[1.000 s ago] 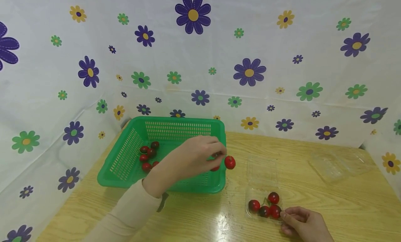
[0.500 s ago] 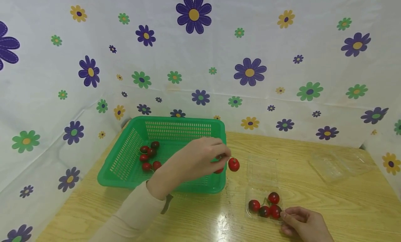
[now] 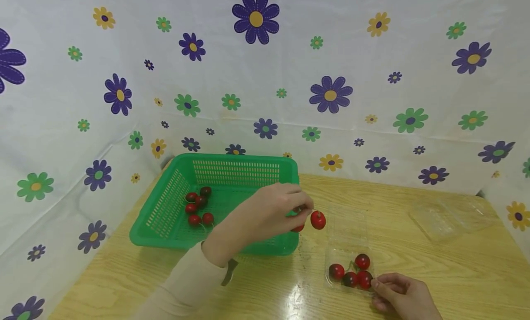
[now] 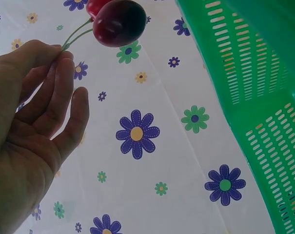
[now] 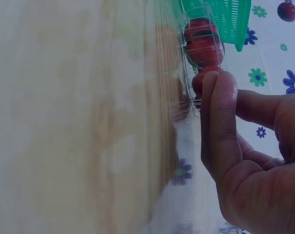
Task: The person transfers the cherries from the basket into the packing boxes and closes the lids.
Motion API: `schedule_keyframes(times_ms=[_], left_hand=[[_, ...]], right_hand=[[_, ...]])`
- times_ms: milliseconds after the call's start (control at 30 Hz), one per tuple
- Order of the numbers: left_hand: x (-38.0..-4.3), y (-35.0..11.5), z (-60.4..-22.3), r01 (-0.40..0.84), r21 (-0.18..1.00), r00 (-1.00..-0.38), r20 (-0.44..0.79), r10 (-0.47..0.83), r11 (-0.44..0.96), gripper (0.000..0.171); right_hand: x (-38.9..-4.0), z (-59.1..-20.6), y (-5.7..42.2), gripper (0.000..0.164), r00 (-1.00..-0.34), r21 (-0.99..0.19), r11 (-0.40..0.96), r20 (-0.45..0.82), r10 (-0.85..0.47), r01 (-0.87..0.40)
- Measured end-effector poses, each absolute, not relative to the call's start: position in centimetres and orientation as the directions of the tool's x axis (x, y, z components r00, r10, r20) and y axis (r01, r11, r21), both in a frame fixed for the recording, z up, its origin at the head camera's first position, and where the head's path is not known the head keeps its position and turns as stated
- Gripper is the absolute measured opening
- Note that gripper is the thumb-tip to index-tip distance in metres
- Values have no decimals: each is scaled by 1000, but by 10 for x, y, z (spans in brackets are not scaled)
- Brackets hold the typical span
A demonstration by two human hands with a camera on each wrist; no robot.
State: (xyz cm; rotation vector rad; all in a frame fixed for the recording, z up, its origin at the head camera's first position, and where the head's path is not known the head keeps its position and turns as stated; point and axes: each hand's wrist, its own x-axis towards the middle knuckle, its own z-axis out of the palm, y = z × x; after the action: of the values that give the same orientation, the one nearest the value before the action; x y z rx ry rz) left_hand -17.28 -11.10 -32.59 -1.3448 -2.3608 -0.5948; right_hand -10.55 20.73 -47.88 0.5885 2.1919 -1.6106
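Right hand (image 3: 399, 293): grip clamped on the edge of open clear box (image 3: 348, 228) on the table (image 3: 397, 251), four cherries (image 3: 349, 279) inside. Left hand (image 3: 283, 202): grip pinching the stems of a cherry pair (image 4: 119, 24), raised between box and green basket (image 3: 240, 170). Step, as judged: transfer to the box; next calls for lowering the pair beside the four, then freeing the stems. Basket: further cherries (image 3: 194, 220) at left. Far right: faint plastic, probably a second box (image 3: 453, 216).
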Motion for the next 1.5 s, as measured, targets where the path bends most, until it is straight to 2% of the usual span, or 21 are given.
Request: schedule_keyframes(times_ms=[1067, 1367, 1500], left_hand=[[-165, -90, -336, 837, 258, -547, 393, 739, 482, 8], [-163, -83, -344, 867, 251, -498, 401, 769, 431, 9], [-162, -80, -347, 874, 213, -486, 404, 775, 437, 9]], right_hand=[[-103, -474, 204, 30, -866, -811, 309, -486, 116, 497], [-105, -477, 205, 36, -851, -799, 297, -511, 120, 522], [-106, -477, 205, 36, -849, -800, 292, -514, 120, 525]])
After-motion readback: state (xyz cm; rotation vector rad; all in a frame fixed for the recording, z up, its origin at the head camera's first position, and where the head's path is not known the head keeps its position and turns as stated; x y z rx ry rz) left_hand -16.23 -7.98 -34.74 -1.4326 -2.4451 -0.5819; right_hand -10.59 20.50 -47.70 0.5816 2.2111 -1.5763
